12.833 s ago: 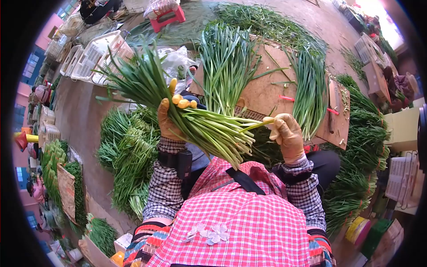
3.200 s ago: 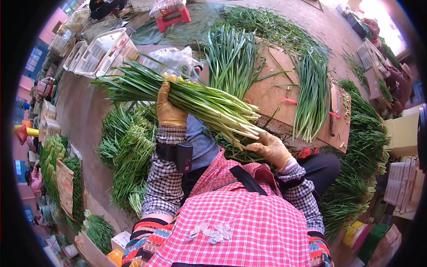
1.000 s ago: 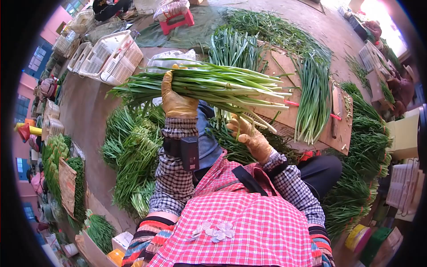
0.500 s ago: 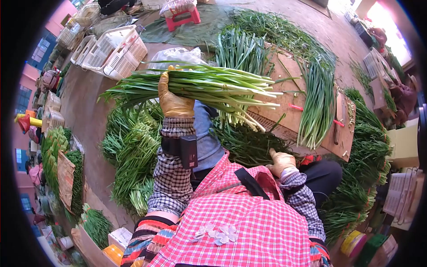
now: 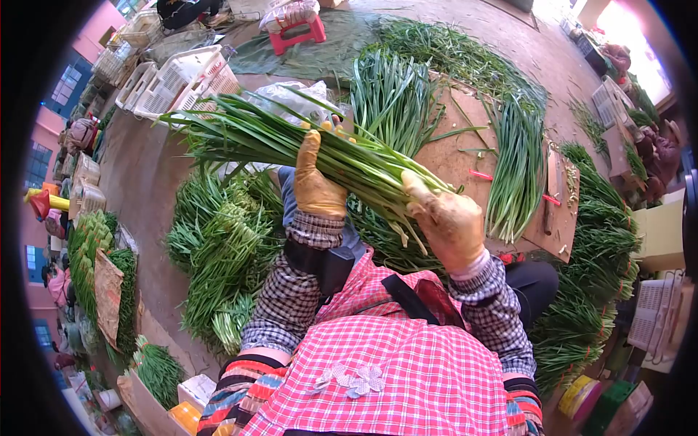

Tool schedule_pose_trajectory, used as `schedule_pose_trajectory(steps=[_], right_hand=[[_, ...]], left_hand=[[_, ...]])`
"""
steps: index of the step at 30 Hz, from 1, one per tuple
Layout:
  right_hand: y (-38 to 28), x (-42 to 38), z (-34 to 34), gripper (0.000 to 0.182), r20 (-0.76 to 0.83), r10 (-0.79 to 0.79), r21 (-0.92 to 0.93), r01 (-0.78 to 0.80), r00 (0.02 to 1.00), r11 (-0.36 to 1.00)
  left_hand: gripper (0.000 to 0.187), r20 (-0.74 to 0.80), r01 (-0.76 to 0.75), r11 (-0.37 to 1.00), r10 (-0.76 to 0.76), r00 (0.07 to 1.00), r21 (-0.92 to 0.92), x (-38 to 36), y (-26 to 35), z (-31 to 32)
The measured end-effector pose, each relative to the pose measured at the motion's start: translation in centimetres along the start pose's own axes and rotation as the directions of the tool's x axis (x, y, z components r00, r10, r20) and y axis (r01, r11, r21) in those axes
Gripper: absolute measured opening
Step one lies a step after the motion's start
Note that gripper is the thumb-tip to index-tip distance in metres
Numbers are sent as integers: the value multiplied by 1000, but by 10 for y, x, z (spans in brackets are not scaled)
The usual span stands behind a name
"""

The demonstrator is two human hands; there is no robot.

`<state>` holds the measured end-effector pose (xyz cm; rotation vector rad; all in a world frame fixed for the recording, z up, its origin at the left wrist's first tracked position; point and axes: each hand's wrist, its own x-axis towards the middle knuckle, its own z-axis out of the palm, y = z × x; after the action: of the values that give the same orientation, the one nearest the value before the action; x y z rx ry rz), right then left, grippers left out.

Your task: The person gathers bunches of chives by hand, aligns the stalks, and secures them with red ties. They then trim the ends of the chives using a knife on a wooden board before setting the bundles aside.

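A long bunch of garlic chives [image 5: 269, 145] is held in front of me, its green leaves to the left and its pale stems to the right. My left hand [image 5: 320, 182], in a yellowish glove, is wrapped around the middle of the bunch, thumb on top. At the stem end, my right hand [image 5: 451, 225], also gloved, is closed on the stalks; its far fingers are hidden. Beyond the bunch, a loose heap of chives [image 5: 392, 94] and a smaller pile of chives [image 5: 516, 160] lie on a wooden board [image 5: 465, 109].
Red strips [image 5: 481, 175] and a wooden-handled knife-like tool [image 5: 548, 214] lie on the board. Chive piles [image 5: 225, 254] are at my left, tied bundles [image 5: 589, 291] at my right. White baskets [image 5: 185, 80] and a red stool [image 5: 298, 36] stand farther off.
My right hand has risen from near my lap to close on the stem ends. My left hand has shifted right and slightly lower, and the bunch now slants down toward the right.
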<state>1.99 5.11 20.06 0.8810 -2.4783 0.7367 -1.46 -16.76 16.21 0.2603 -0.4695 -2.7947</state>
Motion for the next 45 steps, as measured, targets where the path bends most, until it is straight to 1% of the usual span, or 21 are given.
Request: schedule_pose_trajectory(steps=[2, 5, 6, 7, 8, 10, 12, 15, 16, 20, 23, 24, 27, 28, 32, 35, 36, 39, 40, 44, 45], right_hand=[[12, -2, 19, 28, -11, -21, 171, 22, 1000, 985], [12, -6, 24, 19, -1, 143, 424, -129, 990, 896], [10, -8, 15, 12, 255, 363, 554, -443, 896, 705], [4, -4, -3, 11, 401, 442, 688, -583, 802, 433], [8, -7, -15, 16, 396, 441, 754, -559, 805, 344], [13, -9, -20, 28, 194, 325, 769, -349, 926, 535], [14, -6, -10, 41, -109, -74, 446, 116, 991, 888], [5, -7, 3, 58, 161, -57, 108, 40, 985, 993], [14, -14, 14, 52, 222, 58, 188, -101, 973, 977], [34, -19, 17, 38, 238, 219, 584, -320, 946, 746], [46, -19, 26, 45, 126, 177, 397, -213, 976, 892], [46, -20, 25, 49, 195, 234, 472, -300, 953, 829], [18, 8, 1, 55, 48, -2, 132, -4, 999, 991], [13, 17, -3, 55, 65, -51, 207, 37, 997, 978], [-1, 30, 13, 42, 73, -287, -67, 292, 955, 954], [6, 37, 40, 36, 46, -284, -59, 286, 958, 956], [12, 38, 45, 28, 43, -293, 1, 293, 955, 956], [15, 43, 43, 23, 11, -314, 1, 314, 949, 949], [16, 47, 42, 20, -76, -276, 191, 286, 958, 939], [11, 45, 25, 18, -154, -64, 411, 123, 986, 904], [11, 44, 25, 16, -162, -17, 517, 100, 987, 850]], left_hand=[[46, 5, 43, 999, -43, 999, 0, -3, -4, -4], [51, -26, 80, 997, -80, 996, 1, -6, -5, -7], [52, -9, 35, 998, -35, 999, 53, -11, -6, -3], [50, -10, 34, 998, -34, 999, 59, -11, -7, -4], [49, -11, 33, 997, -33, 999, 66, -12, -7, -4], [43, -24, 50, 996, -48, 999, 75, -11, -7, -5], [36, -48, 89, 992, -85, 995, 85, -7, -7, -10], [34, -36, 169, 985, -168, 985, 20, -8, -12, -11], [31, -36, 174, 984, -173, 984, 28, -11, -15, -4], [25, 68, 379, 922, -384, 921, 78, -5, -10, -16], [24, 77, 412, 904, -422, 903, 117, -1, -14, -24], [23, 69, 382, 916, -392, 917, 123, -2, -16, -24], [22, 43, 319, 929, -332, 942, 186, -5, -19, -22], [21, 21, 319, 927, -330, 944, 196, -7, -20, -19], [21, -22, 284, 919, -289, 957, 274, -9, -27, -15], [22, 19, 400, 896, -411, 912, 192, -14, -28, -9], [23, 79, 434, 881, -454, 888, 188, -11, -27, -10], [24, 18, 474, 875, -478, 878, 98, -13, -33, -5], [26, 121, 479, 876, -482, 868, 60, -11, -32, -14], [33, 259, 613, 790, -593, 762, 6, -11, -28, -16], [35, 220, 618, 786, -601, 769, -12, -12, -28, -11]])
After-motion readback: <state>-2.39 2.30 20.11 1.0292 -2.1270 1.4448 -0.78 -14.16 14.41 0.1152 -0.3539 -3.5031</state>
